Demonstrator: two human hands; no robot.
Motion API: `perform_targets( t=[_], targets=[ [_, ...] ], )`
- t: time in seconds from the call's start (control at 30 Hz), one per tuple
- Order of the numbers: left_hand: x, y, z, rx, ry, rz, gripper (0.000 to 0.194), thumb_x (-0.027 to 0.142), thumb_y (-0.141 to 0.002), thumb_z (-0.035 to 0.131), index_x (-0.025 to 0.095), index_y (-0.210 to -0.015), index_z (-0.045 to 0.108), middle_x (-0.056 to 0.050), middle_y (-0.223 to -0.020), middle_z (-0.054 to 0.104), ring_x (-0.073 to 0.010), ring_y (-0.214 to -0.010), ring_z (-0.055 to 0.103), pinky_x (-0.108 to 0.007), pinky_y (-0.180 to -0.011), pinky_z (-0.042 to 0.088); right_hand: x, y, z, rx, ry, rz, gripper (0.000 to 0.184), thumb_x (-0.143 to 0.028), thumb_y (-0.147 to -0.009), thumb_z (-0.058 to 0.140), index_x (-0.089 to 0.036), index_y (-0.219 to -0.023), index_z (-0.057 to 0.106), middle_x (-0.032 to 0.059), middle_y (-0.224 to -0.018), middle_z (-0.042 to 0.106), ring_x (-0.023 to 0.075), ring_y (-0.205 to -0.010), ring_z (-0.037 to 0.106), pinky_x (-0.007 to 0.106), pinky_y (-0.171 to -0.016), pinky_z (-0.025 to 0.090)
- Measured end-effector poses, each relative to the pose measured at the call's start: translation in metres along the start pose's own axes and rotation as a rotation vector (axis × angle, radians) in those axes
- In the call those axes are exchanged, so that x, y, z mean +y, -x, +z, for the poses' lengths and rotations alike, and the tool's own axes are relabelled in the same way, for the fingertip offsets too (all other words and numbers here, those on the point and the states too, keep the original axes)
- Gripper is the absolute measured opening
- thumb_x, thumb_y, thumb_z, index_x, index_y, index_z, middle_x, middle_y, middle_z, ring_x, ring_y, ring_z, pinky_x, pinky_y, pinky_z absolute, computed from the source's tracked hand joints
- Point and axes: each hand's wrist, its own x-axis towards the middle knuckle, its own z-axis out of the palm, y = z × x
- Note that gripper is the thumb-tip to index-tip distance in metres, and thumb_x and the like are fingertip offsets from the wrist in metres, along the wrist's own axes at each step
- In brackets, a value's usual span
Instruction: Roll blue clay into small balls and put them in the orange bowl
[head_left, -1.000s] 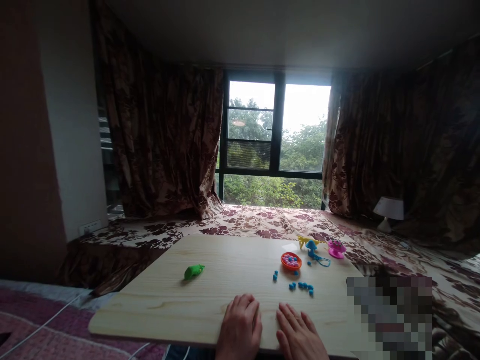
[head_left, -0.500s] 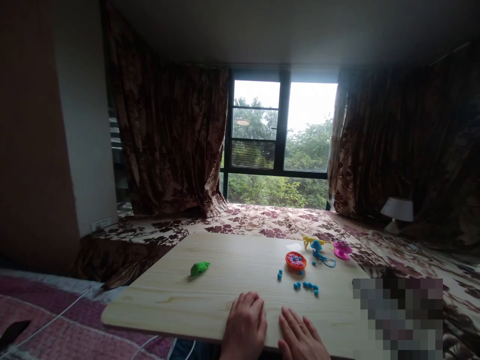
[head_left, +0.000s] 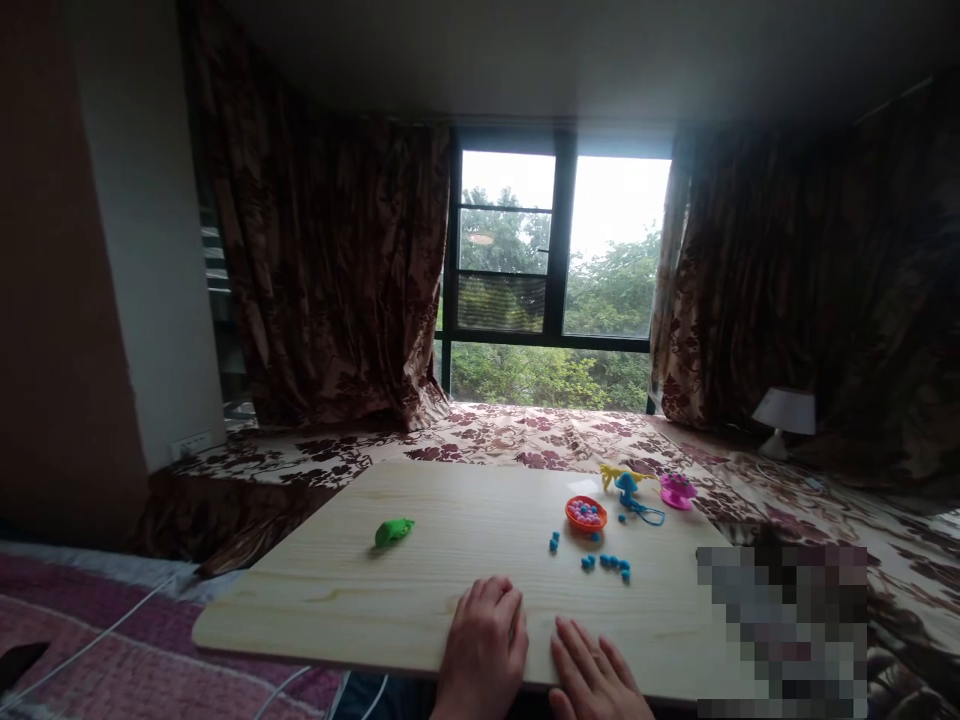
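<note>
My left hand (head_left: 482, 645) rests palm down at the near edge of a light wooden table (head_left: 315, 560), its fingers loosely bent, with no object showing in it. To its right, my right hand (head_left: 598, 668) lies flat with fingers stretched out, holding nothing. Beyond my hands are several small blue beads (head_left: 609, 562) scattered on the tabletop. An orange bowl (head_left: 570, 520) of pink and blue beads stands just behind them. Farther left, apart from both hands, lies a green toy figure (head_left: 394, 532).
A blue mushroom-shaped toy (head_left: 627, 486), a yellow toy figure (head_left: 609, 473) and a pink stand (head_left: 677, 492) are at the table's far right corner. A white lamp (head_left: 784, 412) stands on the patterned window seat (head_left: 525, 425). A pixelated patch covers the table's right edge.
The whole view has shifted slightly, so everything sits a little farther left and higher. Both hands and the objects keep their places on the table.
</note>
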Motion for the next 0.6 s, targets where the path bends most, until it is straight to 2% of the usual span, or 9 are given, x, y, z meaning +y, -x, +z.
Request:
perform_targets(
  t=[0.07, 0.13, 0.27, 0.33, 0.4, 0.5, 0.6],
  targets=[
    [-0.001, -0.001, 0.0, -0.012, 0.004, 0.006, 0.021, 0.018, -0.082, 0.039, 0.025, -0.089, 0.057, -0.002, -0.097, 0.056, -0.0185, -0.094, 0.047, -0.036, -0.086, 0.036, 0.007, -0.018, -0.001, -0.049, -0.009, 0.055, 0.034, -0.039, -0.087, 0.039, -0.024, -0.111, 0.058, -0.0019, -0.116, 0.057, 0.0144, -0.098, 0.059, 0.025, -0.075, 0.047],
    [-0.001, -0.002, 0.0, -0.023, 0.009, 0.006, 0.02, 0.019, -0.081, 0.04, 0.024, -0.088, 0.058, -0.003, -0.096, 0.057, -0.0187, -0.093, 0.048, -0.036, -0.086, 0.037, 0.018, -0.021, -0.002, -0.079, 0.003, 0.102, 0.033, -0.037, -0.087, 0.04, -0.023, -0.11, 0.059, -0.0007, -0.114, 0.059, 0.015, -0.098, 0.059, 0.026, -0.076, 0.048],
    [0.0, -0.002, -0.001, -0.016, 0.012, 0.006, 0.021, 0.018, -0.082, 0.039, 0.025, -0.09, 0.057, -0.003, -0.097, 0.056, -0.0187, -0.093, 0.047, -0.036, -0.086, 0.036, 0.031, 0.01, -0.003, -0.026, 0.075, 0.006, 0.038, -0.04, -0.086, 0.04, -0.016, -0.108, 0.061, 0.0047, -0.109, 0.061, 0.0159, -0.093, 0.061, 0.024, -0.073, 0.047],
    [0.001, -0.001, -0.001, -0.008, 0.008, 0.004, 0.022, 0.018, -0.082, 0.038, 0.025, -0.09, 0.057, -0.002, -0.096, 0.056, -0.0185, -0.093, 0.047, -0.036, -0.086, 0.036, 0.028, 0.026, -0.004, 0.002, 0.088, -0.038, 0.041, -0.044, -0.085, 0.041, -0.016, -0.107, 0.061, 0.0058, -0.109, 0.061, 0.0166, -0.092, 0.062, 0.023, -0.072, 0.047],
    [0.001, 0.0, 0.0, -0.008, 0.002, 0.003, 0.022, 0.018, -0.082, 0.038, 0.025, -0.09, 0.057, -0.002, -0.096, 0.056, -0.0183, -0.093, 0.047, -0.036, -0.086, 0.036, 0.02, 0.029, -0.004, 0.008, 0.069, -0.042, 0.043, -0.046, -0.085, 0.041, -0.017, -0.109, 0.06, 0.0054, -0.111, 0.06, 0.0169, -0.094, 0.061, 0.023, -0.073, 0.046],
    [-0.001, -0.001, 0.001, -0.01, -0.006, 0.016, 0.022, 0.019, -0.082, 0.038, 0.025, -0.092, 0.057, -0.002, -0.098, 0.056, -0.0182, -0.094, 0.048, -0.036, -0.087, 0.037, 0.01, 0.009, -0.001, 0.001, -0.002, 0.013, 0.042, -0.045, -0.085, 0.039, -0.02, -0.113, 0.057, 0.0027, -0.115, 0.057, 0.0158, -0.097, 0.059, 0.023, -0.076, 0.046],
    [-0.003, -0.004, 0.002, -0.015, -0.03, 0.032, 0.021, 0.02, -0.082, 0.039, 0.024, -0.091, 0.058, -0.003, -0.098, 0.057, -0.0185, -0.094, 0.049, -0.037, -0.087, 0.038, 0.012, -0.016, 0.002, -0.046, -0.068, 0.137, 0.037, -0.041, -0.086, 0.039, -0.023, -0.113, 0.058, 0.0007, -0.115, 0.058, 0.016, -0.098, 0.059, 0.025, -0.078, 0.046]
  ],
)
